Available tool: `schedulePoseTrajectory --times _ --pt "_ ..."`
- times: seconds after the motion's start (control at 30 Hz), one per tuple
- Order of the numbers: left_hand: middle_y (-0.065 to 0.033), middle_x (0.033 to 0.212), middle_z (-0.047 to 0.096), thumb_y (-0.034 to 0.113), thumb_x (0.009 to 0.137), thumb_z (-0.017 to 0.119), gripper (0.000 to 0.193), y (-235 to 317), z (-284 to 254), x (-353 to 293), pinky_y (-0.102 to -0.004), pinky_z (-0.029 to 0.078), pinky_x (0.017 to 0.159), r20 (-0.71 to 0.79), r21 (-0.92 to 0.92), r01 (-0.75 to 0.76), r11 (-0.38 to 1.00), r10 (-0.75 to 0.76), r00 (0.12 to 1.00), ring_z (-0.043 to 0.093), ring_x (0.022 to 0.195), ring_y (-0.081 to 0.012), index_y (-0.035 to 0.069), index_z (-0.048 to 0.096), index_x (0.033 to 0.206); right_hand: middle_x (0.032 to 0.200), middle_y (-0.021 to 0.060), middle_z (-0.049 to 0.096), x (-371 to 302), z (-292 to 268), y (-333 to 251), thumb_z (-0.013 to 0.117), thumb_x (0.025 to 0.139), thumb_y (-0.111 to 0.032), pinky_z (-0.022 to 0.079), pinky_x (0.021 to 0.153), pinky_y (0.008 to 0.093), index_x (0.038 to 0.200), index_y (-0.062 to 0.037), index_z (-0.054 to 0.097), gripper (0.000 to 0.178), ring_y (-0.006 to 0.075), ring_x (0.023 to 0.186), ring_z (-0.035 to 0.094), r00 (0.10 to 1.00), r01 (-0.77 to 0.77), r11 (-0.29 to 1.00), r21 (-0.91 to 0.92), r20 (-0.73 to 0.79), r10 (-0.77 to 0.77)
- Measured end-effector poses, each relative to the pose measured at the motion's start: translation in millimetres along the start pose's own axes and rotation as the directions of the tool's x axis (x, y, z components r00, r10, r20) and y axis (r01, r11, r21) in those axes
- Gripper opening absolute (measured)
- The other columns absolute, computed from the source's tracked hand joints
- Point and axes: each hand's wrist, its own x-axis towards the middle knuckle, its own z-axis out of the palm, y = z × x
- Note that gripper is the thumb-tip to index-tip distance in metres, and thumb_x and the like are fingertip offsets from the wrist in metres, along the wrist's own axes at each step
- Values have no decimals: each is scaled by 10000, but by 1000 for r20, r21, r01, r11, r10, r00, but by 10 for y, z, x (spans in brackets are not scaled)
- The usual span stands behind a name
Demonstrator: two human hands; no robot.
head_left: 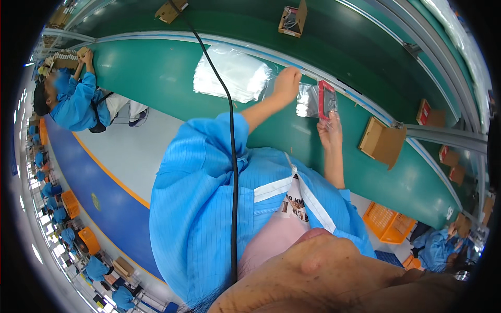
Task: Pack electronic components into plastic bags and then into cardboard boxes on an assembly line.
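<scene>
My right hand (331, 133) grips the lower end of a flat red-edged box (327, 98) with a dark face. A clear plastic bag (308, 101) surrounds the box, its loose part spreading to the left. My left hand (287, 83) is closed just left of the bag, fingers curled together above the bench. Whatever its fingers may pinch is too small to make out. Beside the left wrist lies a spread pile of clear plastic bags (224, 73) on the green bench.
An open brown cardboard box (382, 142) rests to the right. Further boxes, one with contents (291, 21), sit on the green conveyor beyond the metal rail. A black cable (229, 104) hangs across the view. Co-workers in blue sit left and lower right; an orange crate (389, 221) stands behind.
</scene>
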Motion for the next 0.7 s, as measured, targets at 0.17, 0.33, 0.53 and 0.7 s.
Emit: schedulePoseTrajectory --times 0.17,0.33,0.53,0.7 --pt "-183 853 591 246 809 648 220 -331 513 214 -459 444 765 244 240 -160 957 100 965 556 880 -358 27 625 819 925 74 625 28 -308 163 613 895 -300 517 667 343 1031 -121 529 239 235 813 617 996 -49 988 146 -64 59" --pt "-168 915 608 308 855 574 286 -335 890 203 -457 412 830 336 205 -235 950 157 929 539 931 -355 37 661 878 1009 106 634 25 -306 124 579 916 -284 505 799 409 1058 -117 550 221 295 985 605 990 -138 939 316 4 144" --pt "-115 862 629 335 894 512 330 -240 884 209 -451 377 835 437 120 -365 923 281 854 531 933 -319 49 655 813 1020 114 634 35 -571 167 581 914 -276 504 778 413 1060 -114 562 219 299 955 605 991 -128 916 381 72 109" --pt "-87 724 579 257 889 571 255 248 143 211 -345 450 673 588 -97 56 994 12 809 547 680 -232 40 576 755 1016 116 634 -210 -572 -124 577 914 -272 497 757 427 1099 -116 568 243 306 915 617 999 -15 924 382 37 1"
